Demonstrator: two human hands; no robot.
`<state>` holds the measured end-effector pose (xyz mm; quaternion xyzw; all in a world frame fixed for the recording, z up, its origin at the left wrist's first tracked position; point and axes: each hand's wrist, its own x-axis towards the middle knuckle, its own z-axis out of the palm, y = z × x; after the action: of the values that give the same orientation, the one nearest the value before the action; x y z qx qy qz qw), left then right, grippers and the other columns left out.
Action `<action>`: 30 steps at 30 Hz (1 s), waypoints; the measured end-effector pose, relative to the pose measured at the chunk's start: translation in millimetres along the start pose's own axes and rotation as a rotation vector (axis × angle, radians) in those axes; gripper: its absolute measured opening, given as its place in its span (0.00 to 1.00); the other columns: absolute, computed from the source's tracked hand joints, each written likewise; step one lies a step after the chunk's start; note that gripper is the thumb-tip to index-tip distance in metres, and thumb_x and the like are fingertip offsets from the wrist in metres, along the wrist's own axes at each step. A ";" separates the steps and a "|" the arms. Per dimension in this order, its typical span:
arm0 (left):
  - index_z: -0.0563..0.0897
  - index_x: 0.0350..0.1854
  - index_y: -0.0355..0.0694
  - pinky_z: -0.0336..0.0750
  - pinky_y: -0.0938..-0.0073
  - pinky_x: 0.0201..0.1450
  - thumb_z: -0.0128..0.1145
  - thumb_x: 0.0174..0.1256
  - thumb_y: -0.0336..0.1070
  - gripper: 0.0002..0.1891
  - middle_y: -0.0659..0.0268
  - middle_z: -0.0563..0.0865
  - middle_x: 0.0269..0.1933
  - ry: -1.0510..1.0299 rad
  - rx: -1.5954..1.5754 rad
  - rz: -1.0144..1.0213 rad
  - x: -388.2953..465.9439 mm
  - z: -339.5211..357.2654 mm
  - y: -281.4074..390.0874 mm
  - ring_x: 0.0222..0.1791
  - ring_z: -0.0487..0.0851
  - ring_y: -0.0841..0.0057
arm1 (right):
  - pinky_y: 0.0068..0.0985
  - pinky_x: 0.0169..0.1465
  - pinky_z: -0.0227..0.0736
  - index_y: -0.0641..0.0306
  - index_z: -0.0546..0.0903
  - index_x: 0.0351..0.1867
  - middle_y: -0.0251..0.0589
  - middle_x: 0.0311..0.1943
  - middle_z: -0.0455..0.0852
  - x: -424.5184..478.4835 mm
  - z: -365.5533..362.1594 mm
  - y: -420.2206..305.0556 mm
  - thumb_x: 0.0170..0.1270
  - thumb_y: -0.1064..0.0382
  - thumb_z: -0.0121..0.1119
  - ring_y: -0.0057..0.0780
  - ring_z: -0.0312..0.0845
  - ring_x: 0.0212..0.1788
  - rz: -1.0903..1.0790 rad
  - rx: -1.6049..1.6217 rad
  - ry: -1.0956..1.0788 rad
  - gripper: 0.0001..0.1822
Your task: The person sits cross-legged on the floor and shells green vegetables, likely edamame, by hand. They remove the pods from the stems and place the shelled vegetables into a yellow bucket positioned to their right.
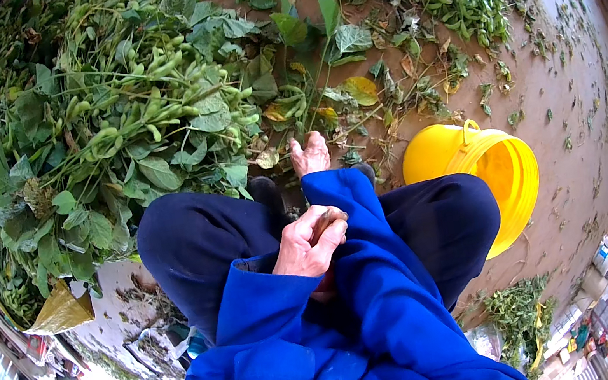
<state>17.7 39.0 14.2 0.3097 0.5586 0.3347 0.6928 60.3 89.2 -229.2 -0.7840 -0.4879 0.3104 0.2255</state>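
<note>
My left hand (pixel 311 240) is curled in front of my lap, above the right sleeve. Its thumb and fingertips are brought together, and I see nothing sticking out of it. My right hand (pixel 311 156) reaches forward between my feet to the base of a leafy soybean plant (pixel 318 84). Its fingers point away from me, and whether they grip a stem cannot be made out. Green soybean pods (pixel 294 102) lie just beyond it. To the left rises a large heap of cut soybean plants (pixel 150 107), thick with pods and leaves.
A yellow plastic bucket (pixel 507 189) lies tipped beside my right knee, its mouth towards me. More soybean plants (pixel 464 1) lie at the far right. Loose leaves litter the brown floor (pixel 563 151). A yellow sheet edge (pixel 62 308) borders the heap. Another plant bundle (pixel 519 311) sits behind on the right.
</note>
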 end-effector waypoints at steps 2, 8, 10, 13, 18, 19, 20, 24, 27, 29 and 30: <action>0.75 0.34 0.33 0.69 0.84 0.32 0.49 0.58 0.28 0.05 0.67 0.77 0.25 0.001 0.000 0.002 1.4 -0.6 -4.6 0.26 0.74 0.85 | 0.40 0.37 0.67 0.63 0.71 0.29 0.49 0.31 0.74 -0.9 2.9 4.9 0.47 0.54 0.56 0.49 0.71 0.35 -0.023 -0.072 -0.076 0.15; 0.75 0.34 0.33 0.70 0.84 0.32 0.50 0.58 0.29 0.05 0.68 0.77 0.25 0.017 -0.003 -0.036 2.7 -2.8 -4.1 0.26 0.74 0.84 | 0.40 0.37 0.67 0.64 0.69 0.28 0.49 0.30 0.74 2.0 0.5 6.2 0.47 0.57 0.54 0.50 0.71 0.34 0.025 -0.084 -0.053 0.13; 0.75 0.34 0.33 0.70 0.84 0.32 0.50 0.58 0.29 0.05 0.68 0.77 0.25 0.016 -0.022 -0.027 4.1 -3.1 -7.5 0.26 0.74 0.84 | 0.41 0.36 0.66 0.64 0.68 0.30 0.51 0.31 0.72 2.6 -6.2 2.1 0.46 0.58 0.54 0.52 0.71 0.33 0.012 -0.030 0.018 0.14; 0.75 0.35 0.34 0.70 0.84 0.32 0.51 0.58 0.29 0.06 0.68 0.77 0.26 0.012 0.006 -0.015 4.7 -4.5 -8.1 0.26 0.75 0.84 | 0.39 0.38 0.66 0.67 0.72 0.28 0.54 0.28 0.77 6.2 -5.6 5.1 0.45 0.58 0.55 0.51 0.72 0.33 0.066 -0.001 0.006 0.13; 0.75 0.35 0.33 0.70 0.84 0.32 0.50 0.58 0.29 0.06 0.68 0.78 0.26 0.005 -0.003 0.005 6.0 -6.3 -14.4 0.26 0.75 0.85 | 0.38 0.40 0.67 0.69 0.74 0.25 0.56 0.29 0.78 13.6 -1.1 9.0 0.45 0.57 0.51 0.51 0.73 0.35 0.066 -0.067 -0.131 0.14; 0.75 0.35 0.33 0.70 0.84 0.32 0.50 0.57 0.29 0.06 0.68 0.78 0.26 0.008 0.002 -0.005 5.8 -6.2 -14.0 0.26 0.75 0.85 | 0.37 0.41 0.67 0.69 0.74 0.25 0.56 0.29 0.78 14.3 -1.9 9.1 0.45 0.56 0.51 0.51 0.73 0.35 0.060 -0.049 -0.140 0.15; 0.75 0.35 0.33 0.70 0.84 0.32 0.50 0.57 0.29 0.06 0.68 0.78 0.26 0.010 0.007 -0.014 5.0 -6.4 -12.7 0.26 0.75 0.85 | 0.39 0.40 0.67 0.67 0.72 0.27 0.56 0.31 0.77 13.1 -1.7 8.6 0.47 0.56 0.48 0.51 0.72 0.35 0.066 -0.075 -0.150 0.14; 0.75 0.34 0.33 0.69 0.85 0.31 0.51 0.57 0.28 0.05 0.69 0.77 0.26 0.023 -0.022 0.010 4.6 -6.2 -10.7 0.26 0.73 0.86 | 0.39 0.42 0.67 0.67 0.75 0.31 0.56 0.33 0.78 21.2 -18.2 -3.5 0.49 0.55 0.47 0.51 0.73 0.38 0.152 0.065 -0.176 0.16; 0.75 0.33 0.34 0.68 0.86 0.29 0.51 0.57 0.28 0.04 0.70 0.76 0.25 0.083 -0.033 0.079 4.8 -8.9 -7.2 0.24 0.72 0.87 | 0.31 0.34 0.70 0.72 0.77 0.30 0.53 0.22 0.79 35.2 -30.5 -18.2 0.48 0.59 0.54 0.36 0.76 0.25 0.037 0.244 -0.033 0.15; 0.75 0.33 0.34 0.68 0.86 0.29 0.51 0.57 0.27 0.04 0.71 0.76 0.25 0.197 -0.076 0.109 5.6 -15.3 -6.5 0.24 0.71 0.88 | 0.20 0.17 0.66 0.73 0.77 0.29 0.41 0.17 0.77 46.6 -44.1 -28.7 0.49 0.62 0.56 0.23 0.71 0.15 0.084 0.472 -0.079 0.13; 0.75 0.33 0.35 0.67 0.86 0.28 0.51 0.57 0.27 0.04 0.71 0.76 0.24 0.280 -0.028 0.145 6.5 -20.4 -2.9 0.24 0.72 0.89 | 0.17 0.15 0.63 0.71 0.76 0.28 0.37 0.17 0.76 49.5 -54.5 -40.4 0.50 0.63 0.56 0.20 0.69 0.14 0.130 0.638 -0.114 0.10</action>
<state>-1.1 43.7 4.4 0.2895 0.6213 0.4317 0.5864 89.9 148.3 -177.5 -0.6847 -0.3270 0.5049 0.4116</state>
